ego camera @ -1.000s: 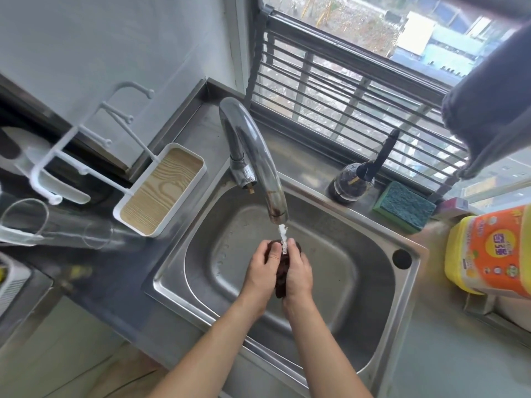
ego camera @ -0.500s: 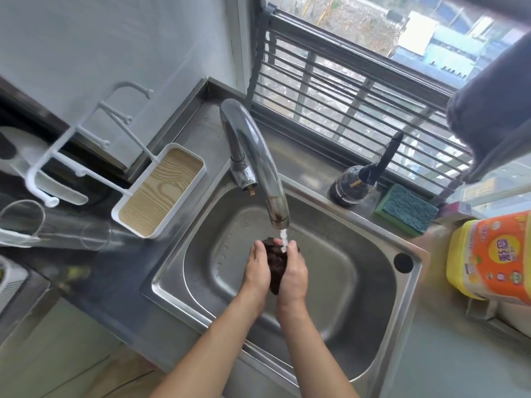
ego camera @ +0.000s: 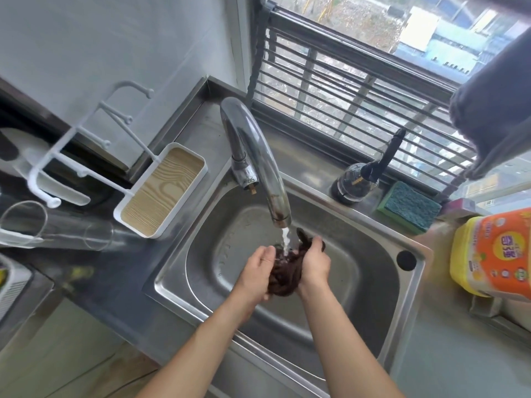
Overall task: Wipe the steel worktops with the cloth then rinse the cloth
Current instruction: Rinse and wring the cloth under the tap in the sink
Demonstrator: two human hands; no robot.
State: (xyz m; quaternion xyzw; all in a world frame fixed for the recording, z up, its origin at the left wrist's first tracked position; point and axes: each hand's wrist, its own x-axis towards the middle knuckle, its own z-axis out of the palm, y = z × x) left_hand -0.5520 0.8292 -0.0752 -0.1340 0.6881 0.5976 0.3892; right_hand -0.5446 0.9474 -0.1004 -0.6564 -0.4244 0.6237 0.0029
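Note:
A dark brown cloth (ego camera: 286, 275), wet and bunched, sits between my two hands over the steel sink (ego camera: 382, 271). My left hand (ego camera: 258, 268) grips its left side and my right hand (ego camera: 314, 262) grips its right side. Water runs from the chrome tap (ego camera: 255, 156) onto the top of the cloth between my hands. The steel worktop (ego camera: 448, 366) surrounds the sink.
A white tray with a wood-grain base (ego camera: 162, 191) stands left of the sink, beside a white rack (ego camera: 71, 165) and a clear glass (ego camera: 54, 228). Behind the sink are a dark dispenser bottle (ego camera: 356, 182) and a green sponge (ego camera: 408, 206). A yellow detergent bottle (ego camera: 494, 254) stands at right.
My hands have spread a little apart, and more of the cloth now shows between them under the running water. The cloth has loosened from a tight bundle.

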